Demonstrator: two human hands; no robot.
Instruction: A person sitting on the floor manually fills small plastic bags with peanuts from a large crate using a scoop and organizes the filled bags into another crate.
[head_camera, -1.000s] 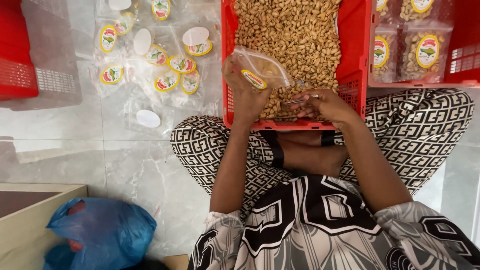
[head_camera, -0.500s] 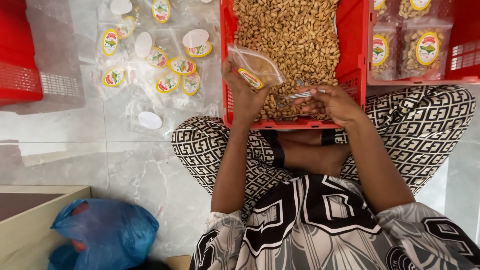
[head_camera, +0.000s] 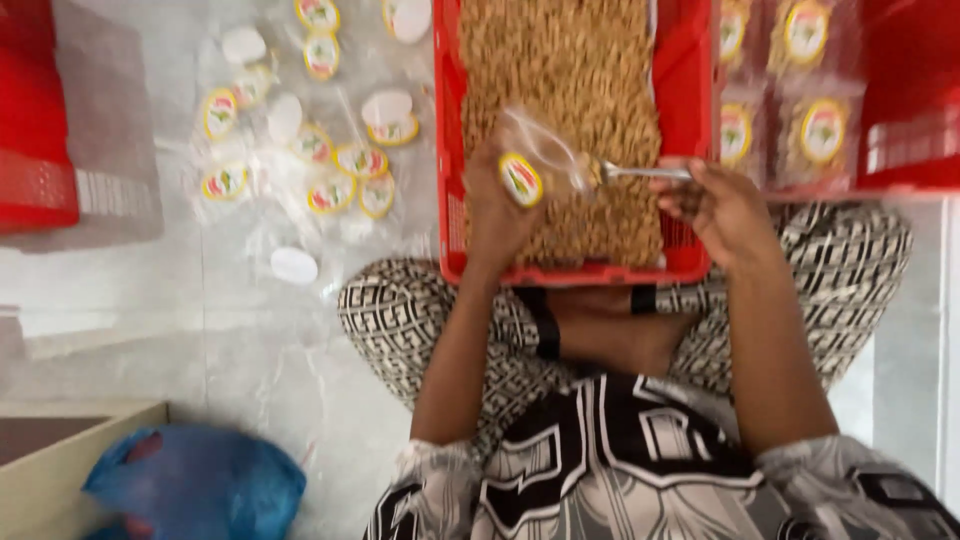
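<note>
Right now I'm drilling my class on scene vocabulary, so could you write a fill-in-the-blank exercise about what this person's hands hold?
1. The left hand holds a small clear plastic ____ with an oval yellow label.
2. The right hand holds a thin metal ____ with its tip at the pouch mouth.
3. Both hands work over a rectangular plastic crate coloured ____, filled with brown nuts.

Missing words: pouch; spoon; red

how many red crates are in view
3: the left crate at the left edge, the middle crate full of nuts, the right crate beside filled packets. Others may lie outside the frame.
</note>
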